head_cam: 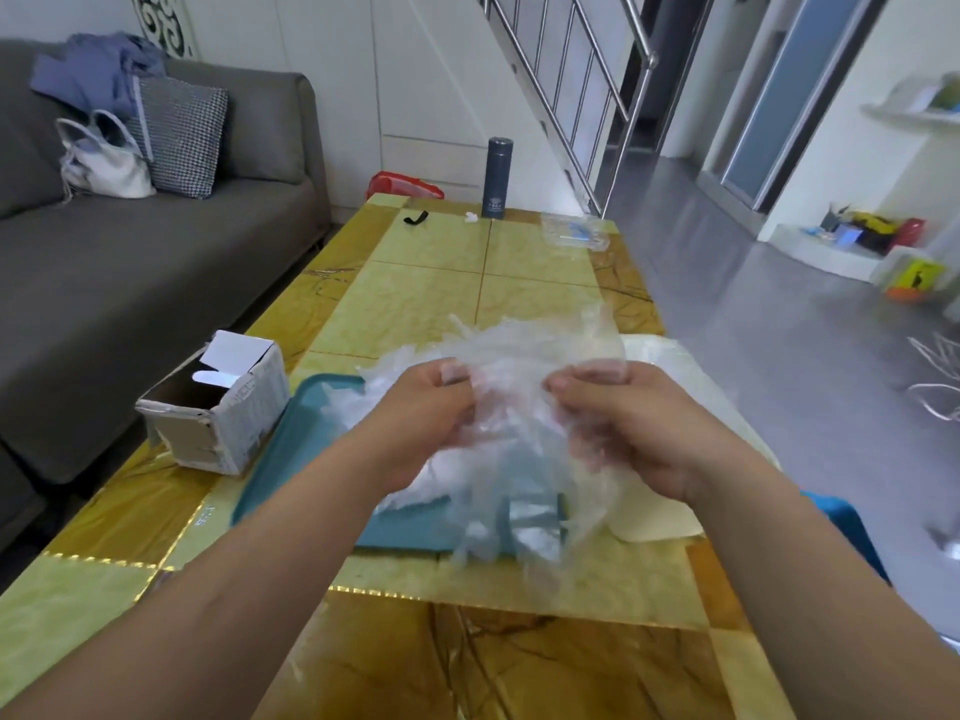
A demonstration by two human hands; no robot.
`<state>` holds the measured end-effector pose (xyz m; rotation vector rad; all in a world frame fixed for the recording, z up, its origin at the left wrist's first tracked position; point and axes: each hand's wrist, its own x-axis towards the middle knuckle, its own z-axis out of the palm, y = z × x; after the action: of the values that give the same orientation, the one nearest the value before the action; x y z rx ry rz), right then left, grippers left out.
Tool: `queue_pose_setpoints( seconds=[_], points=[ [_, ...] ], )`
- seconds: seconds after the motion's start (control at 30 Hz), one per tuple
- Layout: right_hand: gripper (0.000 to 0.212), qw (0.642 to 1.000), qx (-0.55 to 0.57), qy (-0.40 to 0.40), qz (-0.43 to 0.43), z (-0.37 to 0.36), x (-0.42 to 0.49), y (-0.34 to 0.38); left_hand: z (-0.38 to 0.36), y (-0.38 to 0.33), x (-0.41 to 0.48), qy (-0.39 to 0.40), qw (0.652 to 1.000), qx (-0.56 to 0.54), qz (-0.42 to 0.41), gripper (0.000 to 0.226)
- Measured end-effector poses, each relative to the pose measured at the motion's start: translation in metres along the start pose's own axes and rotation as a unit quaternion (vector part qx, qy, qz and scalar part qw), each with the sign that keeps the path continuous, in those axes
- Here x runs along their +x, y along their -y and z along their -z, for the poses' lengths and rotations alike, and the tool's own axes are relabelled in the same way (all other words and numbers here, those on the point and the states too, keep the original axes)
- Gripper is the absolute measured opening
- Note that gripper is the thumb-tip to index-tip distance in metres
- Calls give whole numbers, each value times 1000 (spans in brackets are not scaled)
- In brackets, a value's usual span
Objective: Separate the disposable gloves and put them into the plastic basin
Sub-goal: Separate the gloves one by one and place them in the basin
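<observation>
Both hands hold one crumpled bunch of clear, thin gloves (519,356) in the air, above the near right part of a blue-green basin (296,459). The left hand (421,428) has a closed grip: its fingers curl in and the thumb presses the plastic from the top. The right hand (644,433) has the same closed grip on the other side of the bunch, with the thumb on top. The two hands are near each other but do not touch. The loose ends of the gloves hang down in front of the basin's near edge. More clear plastic lies inside the basin, beyond the left hand.

The basin stands on a yellow surface (426,283). Just beside it on the left is an open cardboard box (218,402). At the far end stands a dark bottle (500,176).
</observation>
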<state>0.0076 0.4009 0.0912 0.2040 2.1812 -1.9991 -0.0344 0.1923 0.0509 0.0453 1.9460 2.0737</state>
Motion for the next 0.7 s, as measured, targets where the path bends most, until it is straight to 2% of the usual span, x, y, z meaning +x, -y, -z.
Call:
queue_pose_setpoints(
  seconds=[0.1,0.27,0.4,0.5,0.57,0.6,0.67,0.7],
  points=[
    [17,993,-88,-79,13,49,12,16,-24,-23,13,40,999,-35,7,6],
    [7,945,-246,-212,33,119,52,10,-53,-52,36,5,1000,-25,-11,20],
    [16,924,-314,-216,24,126,85,-16,-58,-68,38,75,994,-83,-15,13],
    [11,896,-380,-226,38,123,97,-22,-59,-77,39,138,981,-135,-16,10],
    [51,869,-422,-248,77,126,93,-20,-61,-80,43,148,980,-134,-19,12],
    [64,851,-439,-263,121,128,88,-18,-63,-81,47,144,981,-132,-19,13],
    [69,801,-492,-273,203,134,77,-18,-73,-78,58,140,979,-147,-13,15],
    [62,777,-528,-257,225,138,73,-23,-79,-75,63,137,977,-163,-7,15]
  ],
)
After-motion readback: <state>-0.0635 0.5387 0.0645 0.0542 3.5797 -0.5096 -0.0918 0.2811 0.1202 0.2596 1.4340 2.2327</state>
